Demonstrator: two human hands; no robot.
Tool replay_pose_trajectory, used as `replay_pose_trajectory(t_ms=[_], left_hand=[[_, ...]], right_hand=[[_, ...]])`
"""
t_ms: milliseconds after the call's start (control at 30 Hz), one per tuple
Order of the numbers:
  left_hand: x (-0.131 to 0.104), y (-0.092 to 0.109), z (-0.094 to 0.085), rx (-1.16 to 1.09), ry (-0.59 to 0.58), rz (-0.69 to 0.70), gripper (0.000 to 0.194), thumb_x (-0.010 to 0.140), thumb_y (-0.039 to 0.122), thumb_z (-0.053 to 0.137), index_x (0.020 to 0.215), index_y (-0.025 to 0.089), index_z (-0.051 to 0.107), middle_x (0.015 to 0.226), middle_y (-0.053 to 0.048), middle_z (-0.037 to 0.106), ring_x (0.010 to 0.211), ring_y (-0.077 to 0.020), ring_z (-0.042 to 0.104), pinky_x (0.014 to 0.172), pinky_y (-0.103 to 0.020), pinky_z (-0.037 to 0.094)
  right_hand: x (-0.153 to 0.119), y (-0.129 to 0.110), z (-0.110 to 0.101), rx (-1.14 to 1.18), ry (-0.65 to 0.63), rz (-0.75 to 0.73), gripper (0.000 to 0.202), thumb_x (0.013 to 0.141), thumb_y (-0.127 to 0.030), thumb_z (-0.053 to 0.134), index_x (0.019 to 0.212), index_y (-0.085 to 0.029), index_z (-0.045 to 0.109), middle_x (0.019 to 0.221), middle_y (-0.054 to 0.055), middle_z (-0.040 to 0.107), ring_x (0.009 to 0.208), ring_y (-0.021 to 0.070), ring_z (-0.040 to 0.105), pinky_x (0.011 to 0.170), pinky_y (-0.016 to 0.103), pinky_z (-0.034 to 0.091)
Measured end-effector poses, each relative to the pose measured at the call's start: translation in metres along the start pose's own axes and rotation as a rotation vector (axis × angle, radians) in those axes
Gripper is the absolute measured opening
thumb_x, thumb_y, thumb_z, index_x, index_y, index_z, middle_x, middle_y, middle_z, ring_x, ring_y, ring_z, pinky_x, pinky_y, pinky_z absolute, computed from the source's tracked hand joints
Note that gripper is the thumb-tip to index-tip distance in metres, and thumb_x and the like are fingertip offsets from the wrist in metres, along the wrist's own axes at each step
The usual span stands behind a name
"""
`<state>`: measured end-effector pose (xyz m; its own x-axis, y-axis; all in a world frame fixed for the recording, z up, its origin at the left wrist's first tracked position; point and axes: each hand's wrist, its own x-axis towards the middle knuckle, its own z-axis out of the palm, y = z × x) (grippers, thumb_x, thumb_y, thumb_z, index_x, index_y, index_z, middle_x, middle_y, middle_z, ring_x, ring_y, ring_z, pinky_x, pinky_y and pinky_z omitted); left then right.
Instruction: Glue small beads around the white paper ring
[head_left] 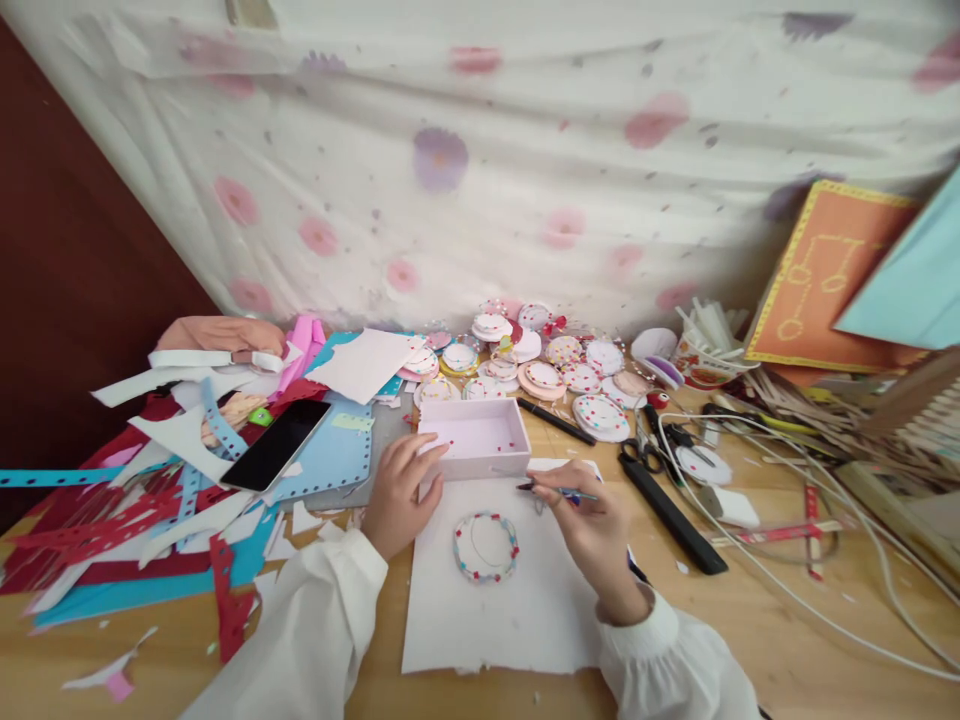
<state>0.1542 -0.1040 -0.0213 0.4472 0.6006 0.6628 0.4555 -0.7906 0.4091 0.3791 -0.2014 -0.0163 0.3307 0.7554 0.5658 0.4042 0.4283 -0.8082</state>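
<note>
A pale pink open box (486, 466) stands at the back of a white paper sheet (495, 630), with a few small red beads inside. My left hand (403, 497) lies at the box's near left corner, fingers apart and touching its edge. In my right hand (589, 525), thumb and fingers are closed round a slim pen (527, 487), dark tip pointing left, just in front of the box. On the paper between my hands lies a beaded ring (486, 515) in red, white and light blue, with a thin loop inside it.
Several bead-decorated paper discs (540, 375) are heaped behind the box. At left, a phone (276, 445) rests on paper scraps (180, 540). On the right are a black box cutter (671, 510), scissors (643, 452), white cable (787, 610) and an orange card (825, 275).
</note>
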Motion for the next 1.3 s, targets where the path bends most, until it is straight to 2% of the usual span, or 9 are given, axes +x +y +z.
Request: replay_pose_trajectory(t_ms=[67,100,167,300,400,700,833,1067,1300], left_hand=[[-0.002,0.014,0.0,-0.15,0.036,-0.085,0.018,0.084,0.013,0.056,0.099,0.018,0.065,0.097,-0.008,0.065,0.094,-0.0214,0.059,0.086,-0.037,0.047],[-0.004,0.019,0.002,-0.248,0.015,-0.143,0.012,0.085,0.014,0.055,0.09,0.017,0.065,0.086,-0.006,0.065,0.085,-0.0191,0.06,0.079,-0.033,0.048],[-0.009,0.025,0.008,-0.418,-0.076,-0.265,0.015,0.086,0.016,0.052,0.078,0.017,0.064,0.073,-0.003,0.063,0.073,-0.0164,0.059,0.07,-0.028,0.047],[-0.014,0.023,0.021,-0.62,-0.16,-0.502,0.015,0.084,0.018,0.052,0.077,0.016,0.066,0.07,-0.002,0.062,0.07,-0.0159,0.06,0.069,-0.027,0.047],[-0.015,0.02,0.023,-0.69,-0.195,-0.587,0.013,0.081,0.019,0.054,0.077,0.015,0.066,0.07,-0.003,0.063,0.069,-0.016,0.061,0.068,-0.027,0.048],[-0.017,0.022,0.025,-0.624,-0.231,-0.585,0.012,0.076,0.023,0.061,0.082,0.015,0.069,0.08,-0.007,0.069,0.074,-0.0183,0.061,0.072,-0.03,0.049],[-0.018,0.022,0.027,-0.594,-0.239,-0.588,0.013,0.08,0.026,0.06,0.076,0.016,0.067,0.072,-0.005,0.067,0.069,-0.0169,0.06,0.068,-0.028,0.049],[-0.02,0.02,0.029,-0.59,-0.247,-0.559,0.015,0.083,0.027,0.059,0.08,0.016,0.069,0.076,-0.006,0.069,0.071,-0.017,0.061,0.067,-0.027,0.05],[-0.017,0.021,0.026,-0.592,-0.271,-0.519,0.019,0.086,0.029,0.057,0.079,0.015,0.068,0.073,-0.006,0.067,0.069,-0.0163,0.06,0.067,-0.027,0.048]], right_hand=[[-0.007,0.003,0.005,0.039,-0.003,0.041,0.009,0.081,-0.016,0.068,0.083,-0.025,0.07,0.082,0.003,0.074,0.077,0.0208,0.065,0.072,0.038,0.047],[-0.01,0.004,0.007,0.051,-0.007,0.051,0.009,0.081,-0.017,0.069,0.083,-0.025,0.07,0.082,0.003,0.074,0.078,0.0208,0.064,0.072,0.038,0.047],[-0.013,0.004,0.01,0.06,-0.015,0.06,0.009,0.08,-0.017,0.069,0.082,-0.025,0.07,0.082,0.002,0.074,0.078,0.0207,0.064,0.072,0.038,0.047],[-0.016,0.001,0.011,0.048,-0.05,0.061,0.011,0.081,-0.016,0.069,0.083,-0.026,0.07,0.082,0.001,0.074,0.078,0.0202,0.064,0.074,0.038,0.046],[-0.016,0.001,0.013,0.027,-0.079,0.046,0.013,0.081,-0.014,0.068,0.084,-0.027,0.07,0.083,0.001,0.075,0.077,0.0202,0.064,0.075,0.039,0.045],[-0.018,0.0,0.017,-0.059,-0.1,-0.008,0.016,0.08,-0.011,0.067,0.083,-0.026,0.068,0.084,-0.002,0.075,0.073,0.0188,0.066,0.076,0.039,0.042],[-0.018,-0.002,0.017,-0.097,-0.103,-0.014,0.015,0.08,-0.012,0.068,0.084,-0.026,0.069,0.083,-0.002,0.075,0.071,0.0186,0.066,0.075,0.039,0.043],[-0.021,0.002,0.016,-0.077,-0.074,0.076,0.006,0.081,-0.02,0.068,0.084,-0.026,0.069,0.084,0.003,0.075,0.076,0.0228,0.066,0.076,0.042,0.046],[-0.022,0.003,0.015,-0.068,-0.07,0.143,0.006,0.081,-0.021,0.07,0.083,-0.026,0.07,0.083,0.001,0.075,0.078,0.0221,0.063,0.076,0.04,0.046]])
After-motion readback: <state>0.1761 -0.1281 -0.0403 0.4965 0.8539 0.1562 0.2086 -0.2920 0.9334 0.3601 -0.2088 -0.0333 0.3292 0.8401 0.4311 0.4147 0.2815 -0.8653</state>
